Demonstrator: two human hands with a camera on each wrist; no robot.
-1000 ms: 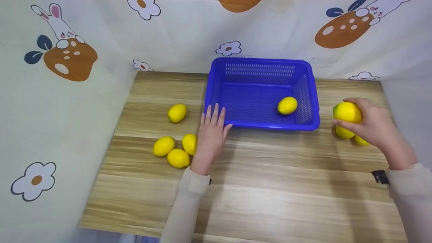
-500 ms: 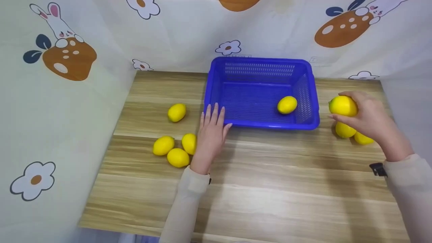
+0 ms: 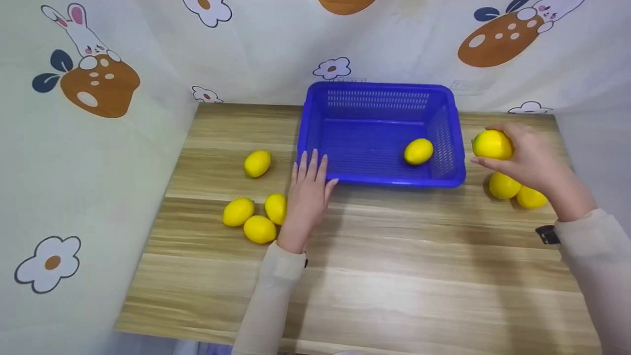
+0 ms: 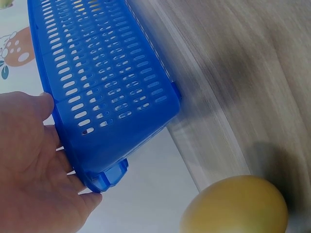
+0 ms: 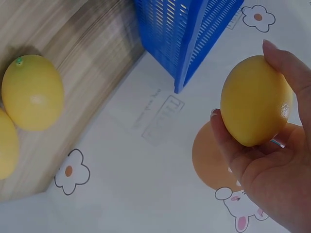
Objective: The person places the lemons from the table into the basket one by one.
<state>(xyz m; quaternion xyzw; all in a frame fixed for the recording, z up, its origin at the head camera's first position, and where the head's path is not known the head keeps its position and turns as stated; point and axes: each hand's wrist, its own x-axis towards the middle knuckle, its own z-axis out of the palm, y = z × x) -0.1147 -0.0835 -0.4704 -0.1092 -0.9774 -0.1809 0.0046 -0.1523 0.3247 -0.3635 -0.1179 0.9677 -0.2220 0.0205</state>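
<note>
My right hand point(image 3: 532, 158) grips a lemon point(image 3: 493, 144) between thumb and fingers, held up just right of the blue basket point(image 3: 379, 183). The right wrist view shows that lemon point(image 5: 255, 102) clear of the table, apart from the basket's side point(image 5: 167, 34). With fingers stretched out, my left hand point(image 3: 308, 202) rests on the basket's front left corner. In the left wrist view, its fingers lie along the basket's rim point(image 4: 60, 126). One lemon point(image 3: 418, 151) lies inside the basket, near its right wall.
Two lemons point(image 3: 505, 185) lie on the table beneath my right hand. Several more lemons point(image 3: 260, 229) are left of my left hand, one partly hidden by it. A printed cloth point(image 3: 256, 49) hangs behind the wooden table point(image 3: 394, 266).
My right hand has lifted its lemon up and leftward toward the basket, uncovering the two lemons below. My left hand and the basket have stayed in place.
</note>
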